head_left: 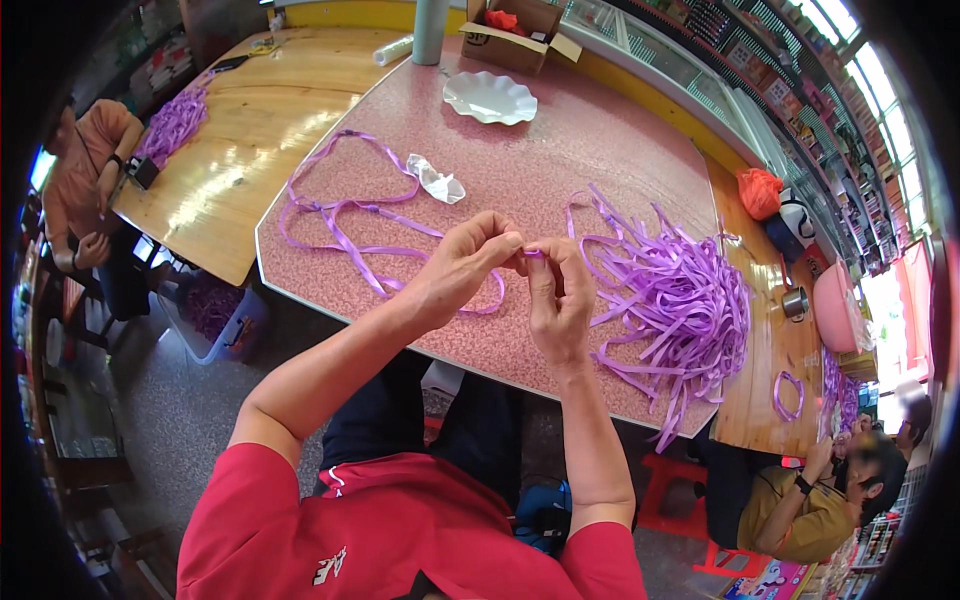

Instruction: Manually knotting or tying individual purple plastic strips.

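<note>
- Red shirt (400, 530) across my chest lies nearest, its short sleeves ending above my bare elbows.
- My left hand (472, 258) is nearly closed, fingers curled under and thumb pressed against the forefinger, pinching at a purple ribbon (533, 253); how much of it sits inside my grip is hidden.
- My right hand (560, 295) is also drawn in, thumb against bent forefinger, gripping that same ribbon; a short bit of purple shows at the tip of my thumb.
- Both sets of fingertips meet, or very nearly, above the front part of the pink table (610, 150).
- Left of my hands, loose ribbon loops (345, 235) spread on the tabletop, partly under my left wrist; I can't tell whether they join what I'm pinching.
- Right of my hands lies a heaped tangle of purple ribbons (680, 300), some ends drooping over the near edge.
- Beyond my hands are a crumpled white tissue (437, 181) and, farther off, a white scalloped plate (490, 98).
</note>
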`<state>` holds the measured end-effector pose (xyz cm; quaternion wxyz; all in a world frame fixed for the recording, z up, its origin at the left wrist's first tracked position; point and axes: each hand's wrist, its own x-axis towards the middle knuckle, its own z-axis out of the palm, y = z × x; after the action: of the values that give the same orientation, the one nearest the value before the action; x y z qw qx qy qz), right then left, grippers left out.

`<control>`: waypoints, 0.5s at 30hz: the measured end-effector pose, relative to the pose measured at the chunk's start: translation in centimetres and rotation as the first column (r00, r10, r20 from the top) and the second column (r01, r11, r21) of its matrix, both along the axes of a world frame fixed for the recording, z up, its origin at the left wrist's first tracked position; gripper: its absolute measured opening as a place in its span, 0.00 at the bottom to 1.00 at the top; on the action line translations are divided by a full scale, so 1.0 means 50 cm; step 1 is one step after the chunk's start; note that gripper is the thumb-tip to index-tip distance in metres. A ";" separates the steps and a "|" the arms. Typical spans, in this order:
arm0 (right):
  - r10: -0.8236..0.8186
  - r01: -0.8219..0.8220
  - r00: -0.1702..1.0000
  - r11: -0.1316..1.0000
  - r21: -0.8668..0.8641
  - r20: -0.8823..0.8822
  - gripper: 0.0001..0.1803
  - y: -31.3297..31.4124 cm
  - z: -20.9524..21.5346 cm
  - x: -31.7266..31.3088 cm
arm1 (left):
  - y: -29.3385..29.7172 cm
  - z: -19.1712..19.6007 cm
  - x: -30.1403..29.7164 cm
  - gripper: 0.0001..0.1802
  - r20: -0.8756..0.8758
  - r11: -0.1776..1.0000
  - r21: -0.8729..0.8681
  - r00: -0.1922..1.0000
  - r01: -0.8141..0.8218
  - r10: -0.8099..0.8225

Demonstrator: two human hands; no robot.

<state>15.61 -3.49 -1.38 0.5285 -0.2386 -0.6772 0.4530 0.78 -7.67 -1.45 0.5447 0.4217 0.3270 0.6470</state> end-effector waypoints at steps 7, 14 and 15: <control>-0.417 0.165 0.884 0.702 0.693 0.212 0.10 -0.003 0.022 0.008 | 0.010 0.005 -0.022 0.13 -0.126 0.988 -0.155 0.992 0.003 -0.022; -0.441 0.200 0.876 0.702 0.683 0.197 0.11 0.007 0.010 0.015 | -0.004 -0.006 0.019 0.13 -0.115 0.996 -0.033 0.990 -0.083 0.079; -0.440 0.199 0.877 0.702 0.684 0.195 0.11 0.006 0.011 0.015 | -0.002 -0.012 0.023 0.11 -0.106 0.994 0.025 0.988 -0.110 0.112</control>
<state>16.34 -3.20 -0.82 0.5221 -0.2331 -0.8193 0.0428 1.93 -7.76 -2.05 0.4855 0.4419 0.3727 0.6558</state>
